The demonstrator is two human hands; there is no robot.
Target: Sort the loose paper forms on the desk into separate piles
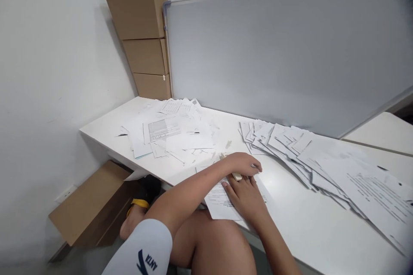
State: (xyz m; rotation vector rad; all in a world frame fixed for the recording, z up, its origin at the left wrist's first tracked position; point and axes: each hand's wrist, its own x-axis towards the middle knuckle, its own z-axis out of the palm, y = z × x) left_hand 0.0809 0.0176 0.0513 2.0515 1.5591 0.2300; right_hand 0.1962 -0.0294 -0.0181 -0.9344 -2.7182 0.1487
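My left hand reaches across to the right, over my right hand, with its fingers curled. Under it shows a small cream-coloured object; what exactly the curled fingers grip is hidden. My right hand lies palm down with its fingers out, pressing on a printed sheet of paper at the table's front edge. The fingertips of my right hand are partly covered by my left hand. Small pale scraps lie on the table just beyond my left wrist.
Loose printed papers spread over the left of the white table. A long, fanned heap of papers covers the right. A grey panel stands behind, beside stacked cardboard boxes. An open carton sits on the floor.
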